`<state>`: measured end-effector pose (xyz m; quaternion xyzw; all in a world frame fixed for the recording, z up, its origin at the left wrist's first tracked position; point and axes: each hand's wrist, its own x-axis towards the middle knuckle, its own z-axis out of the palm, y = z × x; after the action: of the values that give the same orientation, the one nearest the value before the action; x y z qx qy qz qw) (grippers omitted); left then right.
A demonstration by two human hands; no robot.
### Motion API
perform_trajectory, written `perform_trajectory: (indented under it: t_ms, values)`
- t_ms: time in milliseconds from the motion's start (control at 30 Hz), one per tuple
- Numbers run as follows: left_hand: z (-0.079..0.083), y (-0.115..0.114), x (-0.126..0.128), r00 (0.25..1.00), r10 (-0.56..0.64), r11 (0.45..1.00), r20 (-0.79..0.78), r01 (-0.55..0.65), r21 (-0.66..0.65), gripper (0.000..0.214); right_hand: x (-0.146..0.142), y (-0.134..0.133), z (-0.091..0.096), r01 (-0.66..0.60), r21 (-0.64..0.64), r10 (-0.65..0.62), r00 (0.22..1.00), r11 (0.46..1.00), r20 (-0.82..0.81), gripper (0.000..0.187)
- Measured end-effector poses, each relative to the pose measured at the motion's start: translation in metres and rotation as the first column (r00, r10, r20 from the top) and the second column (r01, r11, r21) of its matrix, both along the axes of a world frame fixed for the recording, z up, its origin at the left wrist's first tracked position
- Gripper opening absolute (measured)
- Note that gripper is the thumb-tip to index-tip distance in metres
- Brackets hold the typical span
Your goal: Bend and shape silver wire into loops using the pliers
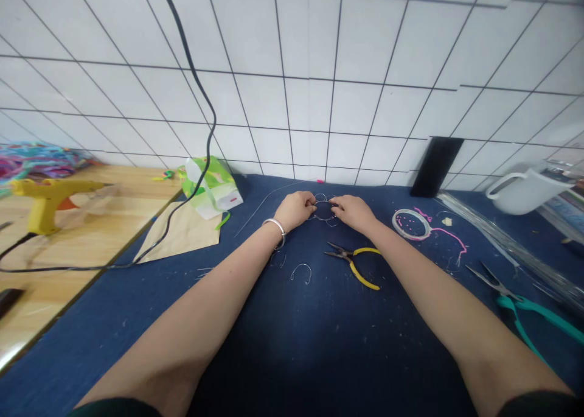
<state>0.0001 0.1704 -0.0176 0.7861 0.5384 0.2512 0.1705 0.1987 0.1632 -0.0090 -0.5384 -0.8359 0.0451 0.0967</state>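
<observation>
Both arms reach forward to a thin wire ring (pixel 323 217) with smaller wire loops around it, at the back middle of the dark blue cloth. My left hand (pixel 295 211) pinches the ring's left side with closed fingers. On the opposite side my right hand (pixel 353 212) grips it the same way, between thumb and fingers. Yellow-handled pliers (pixel 353 260) lie just below my right hand, jaws pointing left. A bent piece of wire (pixel 302 273), curved like an arch, rests on the cloth nearer to me. One long wire (pixel 260 207) stretches out behind my left hand.
At left are a yellow glue gun (pixel 43 201), a black cable (pixel 168 222) and a green-white tissue pack (pixel 214 189). To the right lie a shallow round dish (pixel 411 224) with pink bits, teal-handled pliers (pixel 515 298), a wire bundle (pixel 506 240) and a white mug (pixel 527 192). A tiled wall (pixel 301 100) stands behind.
</observation>
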Motion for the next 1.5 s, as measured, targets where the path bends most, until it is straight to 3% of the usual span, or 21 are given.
perform_trajectory:
  t_ms: [667, 1267, 1500]
  values:
    - [0.000, 0.000, -0.006, 0.994, -0.100, 0.994, 0.042, 0.102, -0.047, 0.029, 0.003, -0.008, 0.001, 0.000, -0.008, 0.001, 1.000, 1.000, 0.023, 0.035]
    - [0.008, -0.007, 0.000, 0.993, -0.104, 0.993, -0.048, 0.106, 0.049, 0.015, 0.005, -0.009, 0.009, -0.066, -0.078, 0.069, 0.997, 0.995, 0.039, 0.053]
    - [0.007, -0.006, 0.000, 0.991, -0.111, 0.993, -0.070, 0.114, 0.040, 0.033, 0.006, -0.009, 0.012, -0.089, -0.096, 0.092, 0.995, 0.991, 0.025, 0.059]
